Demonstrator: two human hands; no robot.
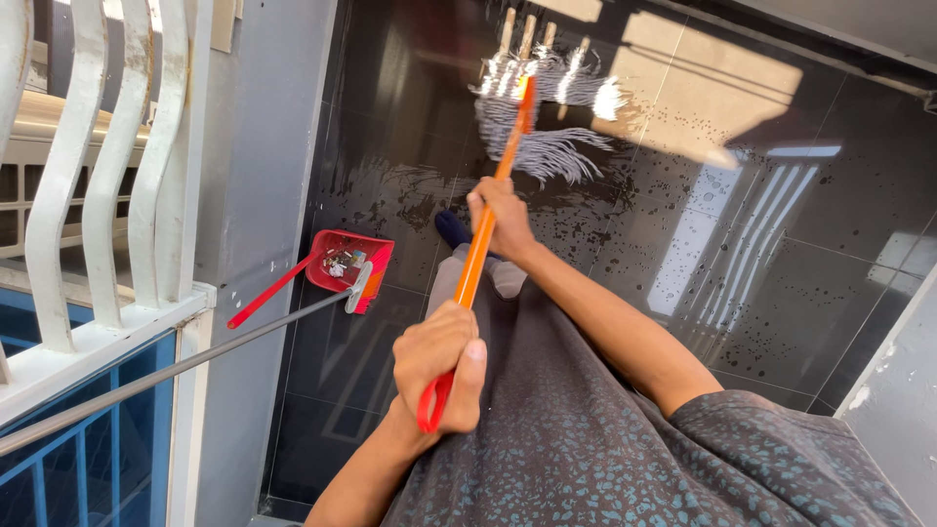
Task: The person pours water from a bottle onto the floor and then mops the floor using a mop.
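Left grip (439,366), low centre of the frame: fingers fully wrapped around the top end of the orange mop handle (485,229), thumb up along the red end loop. Right grip (500,217), just above centre: fist likewise closed tight on the same handle, further down the shaft, forearm running back toward lower right. The handle slants from the left grip up to the upper centre of the frame, where the grey string mop head (547,141) lies spread on the glossy black tiled floor (781,293). The floor is wet, with spatter marks and bright reflections of window light at upper right. Directly beneath the hands, the person's dark patterned shirt (586,439) fills the lower middle; one foot in dark footwear (451,228) shows just left of the right grip. To the left of centre, a red dustpan (344,262) with a red handle sits on the floor, holding small bits of debris; a broom head with a long grey pole (176,369) rests against it, the pole running out toward the lower left edge. These stand beside the mop's working area, apart from the mop head. Far left: white wavy railing bars (107,156) above a blue grille (98,459), and a grey wall post (259,146). No packages, labels or signs can be made out.
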